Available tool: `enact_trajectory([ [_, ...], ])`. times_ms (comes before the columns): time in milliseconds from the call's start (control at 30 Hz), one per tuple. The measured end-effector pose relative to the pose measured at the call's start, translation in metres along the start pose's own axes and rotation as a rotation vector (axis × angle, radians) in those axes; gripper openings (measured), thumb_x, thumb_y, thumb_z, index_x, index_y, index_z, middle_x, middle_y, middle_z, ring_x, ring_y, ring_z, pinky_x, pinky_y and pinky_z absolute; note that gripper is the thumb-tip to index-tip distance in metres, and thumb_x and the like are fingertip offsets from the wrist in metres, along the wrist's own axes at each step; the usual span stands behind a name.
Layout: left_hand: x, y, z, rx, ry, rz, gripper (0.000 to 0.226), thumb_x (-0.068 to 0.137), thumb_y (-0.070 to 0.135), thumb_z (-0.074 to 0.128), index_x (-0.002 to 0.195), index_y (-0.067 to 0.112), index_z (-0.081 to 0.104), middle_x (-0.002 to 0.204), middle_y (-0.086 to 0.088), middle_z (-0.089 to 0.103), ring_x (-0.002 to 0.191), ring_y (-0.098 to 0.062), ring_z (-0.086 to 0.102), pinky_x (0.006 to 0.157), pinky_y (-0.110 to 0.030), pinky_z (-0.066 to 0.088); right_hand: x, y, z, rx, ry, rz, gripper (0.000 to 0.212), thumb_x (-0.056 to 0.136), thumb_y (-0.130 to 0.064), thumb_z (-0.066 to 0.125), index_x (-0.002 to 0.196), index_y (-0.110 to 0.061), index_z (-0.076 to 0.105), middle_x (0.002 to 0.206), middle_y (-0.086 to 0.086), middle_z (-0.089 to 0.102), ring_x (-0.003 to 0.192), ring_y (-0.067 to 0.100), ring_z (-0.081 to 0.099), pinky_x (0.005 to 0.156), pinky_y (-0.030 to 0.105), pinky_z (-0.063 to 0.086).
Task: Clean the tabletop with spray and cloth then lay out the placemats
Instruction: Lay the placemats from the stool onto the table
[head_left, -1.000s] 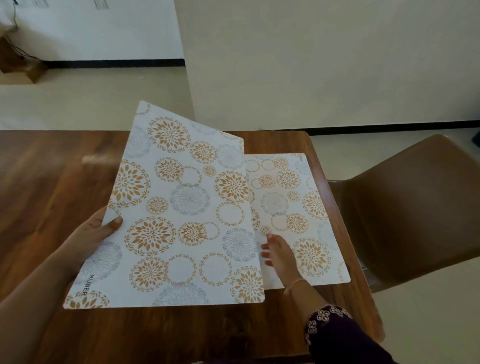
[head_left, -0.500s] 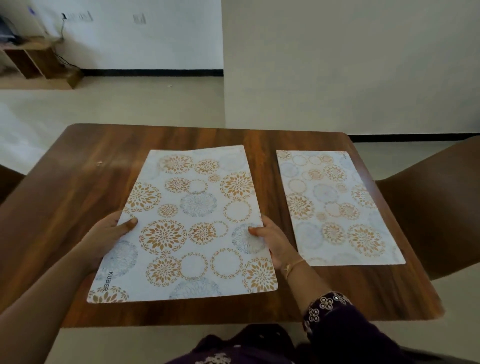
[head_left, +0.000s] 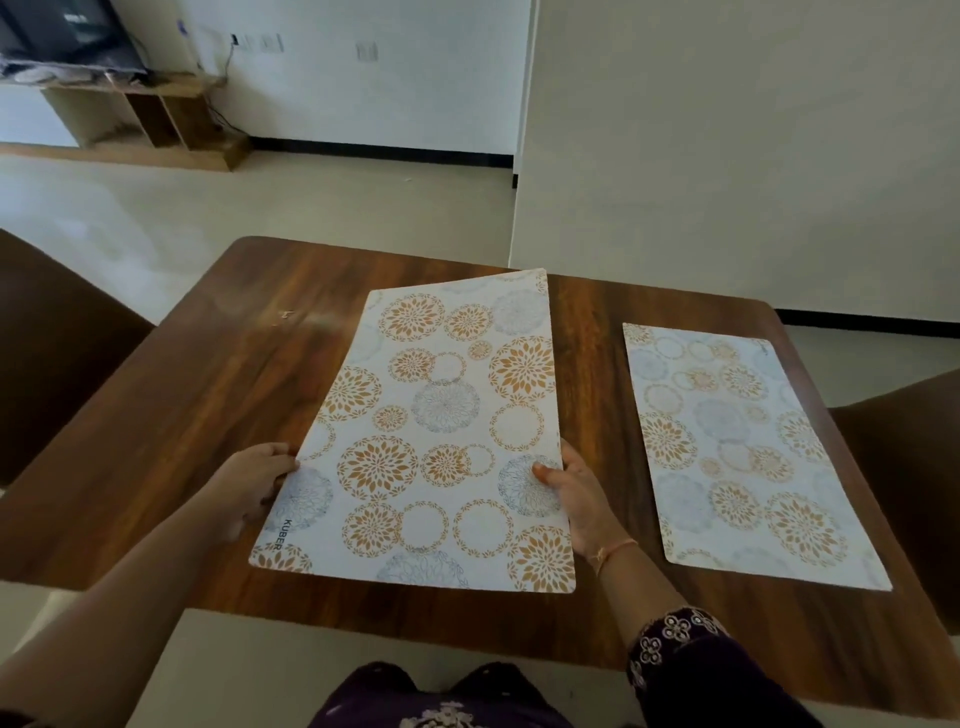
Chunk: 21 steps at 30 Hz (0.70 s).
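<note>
Head view: I see both hands gripping one placemat (head_left: 431, 431) by its long edges, left hand (head_left: 249, 480) pinched on the left edge, right hand (head_left: 576, 493) clamped on the right edge, thumb on top. Its near edge sits just inside the table (head_left: 197, 395) front edge; far corner looks slightly lifted, can't tell for sure. Second placemat (head_left: 743, 457) lies flat near the right table edge, apart from the first, bare wood strip between. Wide bare wood to the left. Chair (head_left: 898, 467) beside the right edge.
</note>
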<state>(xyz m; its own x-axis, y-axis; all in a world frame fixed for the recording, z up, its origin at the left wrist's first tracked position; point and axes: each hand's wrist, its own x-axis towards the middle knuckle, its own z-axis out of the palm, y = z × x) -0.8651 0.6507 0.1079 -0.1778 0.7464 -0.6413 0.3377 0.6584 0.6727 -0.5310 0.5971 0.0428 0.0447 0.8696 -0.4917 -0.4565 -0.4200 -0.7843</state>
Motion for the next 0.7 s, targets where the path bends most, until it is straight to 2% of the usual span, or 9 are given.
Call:
enact_trajectory([
  [67,0.001,-0.005,0.002,-0.02,0.006,0.002,0.038,0.096,0.004,0.043,0.134,0.002,0.045,0.128,-0.024,0.053,0.1,-0.03,0.054,0.083,-0.039,0.047,0.007,-0.004,-0.001,-0.003,-0.01,0.015,0.039,0.097,0.0,0.046,0.134,-0.013,0.049,0.12,0.013,0.065,0.104,0.034,0.065,0.074,0.043,0.058],
  [133,0.002,-0.006,0.003,-0.081,0.011,0.038,0.037,0.094,-0.002,0.043,0.131,-0.007,0.045,0.136,-0.03,0.045,0.082,-0.023,0.054,0.072,-0.03,0.043,0.015,-0.007,0.0,-0.003,-0.021,0.037,0.039,0.097,0.0,0.046,0.133,-0.013,0.05,0.117,0.013,0.067,0.102,0.034,0.066,0.074,0.043,0.058],
  [233,0.011,-0.003,-0.002,-0.105,0.032,0.015,0.038,0.094,-0.002,0.043,0.133,-0.006,0.044,0.136,-0.03,0.046,0.07,-0.016,0.049,0.068,-0.029,0.043,0.028,-0.008,0.003,0.015,-0.047,0.073,0.038,0.097,0.0,0.046,0.13,-0.016,0.052,0.117,0.014,0.067,0.103,0.036,0.065,0.076,0.047,0.057],
  [333,0.024,-0.001,-0.005,-0.078,0.062,-0.053,0.039,0.097,0.003,0.043,0.136,0.001,0.043,0.106,-0.019,0.057,0.079,-0.023,0.054,0.081,-0.041,0.05,0.038,-0.009,0.008,0.016,-0.059,0.094,0.037,0.098,-0.001,0.044,0.13,-0.017,0.052,0.121,0.015,0.065,0.107,0.037,0.063,0.083,0.052,0.053],
  [400,0.027,0.002,-0.008,-0.084,0.037,-0.083,0.039,0.096,0.005,0.046,0.135,0.003,0.042,0.092,-0.012,0.055,0.077,-0.022,0.053,0.075,-0.038,0.048,0.045,-0.009,0.017,0.002,-0.05,0.095,0.037,0.098,-0.001,0.044,0.13,-0.016,0.052,0.122,0.015,0.064,0.107,0.037,0.063,0.081,0.051,0.055],
  [433,0.027,0.004,-0.01,-0.073,0.015,-0.093,0.041,0.096,0.005,0.047,0.136,0.004,0.041,0.095,-0.012,0.055,0.076,-0.022,0.054,0.072,-0.037,0.048,0.047,-0.008,0.021,-0.002,-0.049,0.095,0.036,0.098,-0.001,0.043,0.129,-0.016,0.053,0.122,0.015,0.064,0.106,0.036,0.064,0.077,0.048,0.057],
  [500,0.031,0.005,-0.016,-0.028,-0.02,-0.112,0.045,0.096,0.005,0.047,0.14,0.005,0.036,0.114,-0.016,0.056,0.082,-0.025,0.058,0.071,-0.038,0.052,0.053,-0.009,0.034,-0.014,-0.05,0.096,0.035,0.098,0.0,0.042,0.127,-0.016,0.053,0.12,0.014,0.065,0.104,0.035,0.064,0.07,0.045,0.058],
  [600,0.054,-0.002,-0.033,0.027,-0.03,-0.097,0.054,0.093,0.0,0.049,0.143,0.007,0.031,0.12,-0.017,0.055,0.094,-0.029,0.061,0.078,-0.041,0.054,0.065,-0.008,0.054,-0.053,-0.051,0.082,0.035,0.098,-0.001,0.042,0.129,-0.015,0.052,0.119,0.014,0.065,0.104,0.036,0.064,0.072,0.045,0.058],
  [700,0.088,-0.01,-0.064,0.135,-0.038,-0.07,0.059,0.091,0.002,0.053,0.144,0.008,0.03,0.133,-0.017,0.05,0.095,-0.025,0.061,0.084,-0.04,0.053,0.081,-0.004,0.086,-0.073,-0.023,0.07,0.034,0.098,-0.002,0.042,0.127,-0.015,0.053,0.12,0.014,0.064,0.105,0.036,0.064,0.075,0.046,0.057],
])
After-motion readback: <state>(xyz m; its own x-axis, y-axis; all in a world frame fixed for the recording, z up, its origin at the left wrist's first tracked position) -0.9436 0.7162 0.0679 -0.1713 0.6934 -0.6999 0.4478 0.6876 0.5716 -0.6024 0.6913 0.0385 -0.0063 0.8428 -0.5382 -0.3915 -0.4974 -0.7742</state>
